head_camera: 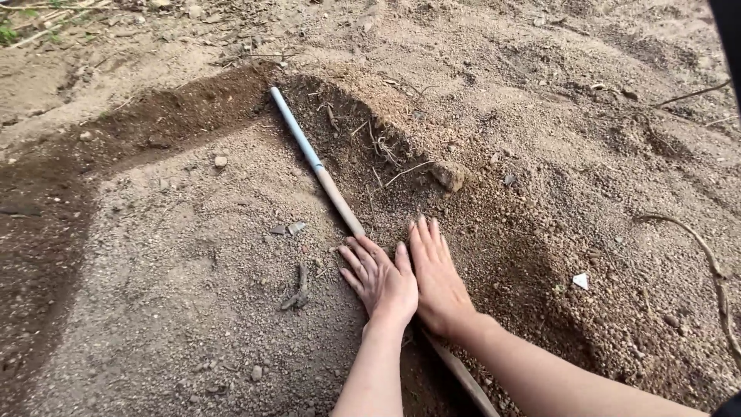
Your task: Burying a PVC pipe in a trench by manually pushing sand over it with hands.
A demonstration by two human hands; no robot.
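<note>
Left hand: the left hand point(378, 279) lies flat on the soil point(177, 255), palm down, fingers stretched out and a little spread; it grips nothing.
Right hand: the right hand point(436, 274) lies flat just beside the left, touching it along the thumb side, palm down, fingers straight and close together; it grips nothing either.
Contact: both palms press on loose brown earth; the left hand's fingertips reach up to the pole point(324, 176), and whether they touch it cannot be told.
Pole: a long thin pole lies on the ground, running from far ahead of the left hand, under or between the two hands, and out again behind the wrists near the right forearm; its far part is pale blue-white, its near part bare wood.
Trench: a darker dug edge point(154, 116) runs well ahead and to the left of the left hand, turning a corner at the pole's far end.
Stone: a stone point(448, 175) sits ahead of the right hand's fingertips, apart from them.
Roots: thin roots point(382, 147) stick out of the cut bank ahead of both hands; a curved root point(698, 247) lies well to the right of the right hand.
Shards: a small grey shard point(295, 228) lies near the left of the left hand; a white chip point(580, 281) lies to the right of the right wrist.
</note>
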